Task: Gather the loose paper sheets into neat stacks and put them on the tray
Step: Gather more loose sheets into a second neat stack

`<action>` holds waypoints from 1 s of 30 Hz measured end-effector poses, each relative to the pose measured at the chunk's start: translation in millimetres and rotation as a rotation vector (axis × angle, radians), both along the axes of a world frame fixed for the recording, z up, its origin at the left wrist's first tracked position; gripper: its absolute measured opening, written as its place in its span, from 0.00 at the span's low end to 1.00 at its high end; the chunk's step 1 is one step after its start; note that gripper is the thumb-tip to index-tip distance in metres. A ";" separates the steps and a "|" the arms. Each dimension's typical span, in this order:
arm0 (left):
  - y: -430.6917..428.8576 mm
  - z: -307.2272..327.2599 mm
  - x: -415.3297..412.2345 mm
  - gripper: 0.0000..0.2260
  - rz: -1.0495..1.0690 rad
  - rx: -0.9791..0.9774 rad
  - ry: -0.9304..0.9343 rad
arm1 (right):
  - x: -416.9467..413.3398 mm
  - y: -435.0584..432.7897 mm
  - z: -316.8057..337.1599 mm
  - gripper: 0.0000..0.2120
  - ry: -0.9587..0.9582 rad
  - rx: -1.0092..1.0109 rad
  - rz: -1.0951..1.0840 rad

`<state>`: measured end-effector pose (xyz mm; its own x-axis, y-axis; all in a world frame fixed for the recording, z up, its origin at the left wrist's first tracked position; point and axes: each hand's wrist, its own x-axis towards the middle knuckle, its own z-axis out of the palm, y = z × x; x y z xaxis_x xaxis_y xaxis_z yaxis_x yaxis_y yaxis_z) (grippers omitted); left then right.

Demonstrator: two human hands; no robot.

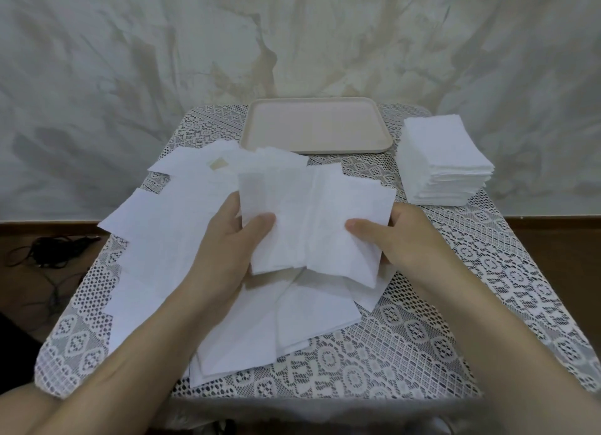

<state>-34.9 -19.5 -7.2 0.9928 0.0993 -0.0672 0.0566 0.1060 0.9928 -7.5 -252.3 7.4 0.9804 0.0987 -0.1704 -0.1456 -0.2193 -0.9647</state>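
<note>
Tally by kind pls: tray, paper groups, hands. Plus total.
Tray: 1
Neat paper stack: 1, on the table right of the tray
Hand-held paper bundle: 1
Loose sheet spread: 1, sheets overlap, uncountable
Hands: 2, left hand, right hand
Total: 6

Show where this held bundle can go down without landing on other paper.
The tray is bare all over. Bare tablecloth lies at the near right, between the loose sheets and the table's right edge. Crowded: the left and centre are covered by loose sheets, and the neat stack fills the far right corner.
</note>
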 end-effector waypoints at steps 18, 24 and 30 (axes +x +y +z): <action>-8.4 13.0 -3.1 0.12 -0.037 -0.146 0.132 | 2.0 2.2 0.5 0.04 0.023 0.022 0.003; -8.6 12.6 -4.6 0.14 -0.069 -0.094 0.126 | -0.4 5.2 2.1 0.07 0.024 0.000 0.029; -12.5 15.9 -4.8 0.18 -0.107 -0.113 0.146 | -1.4 6.7 2.7 0.06 -0.004 0.008 0.044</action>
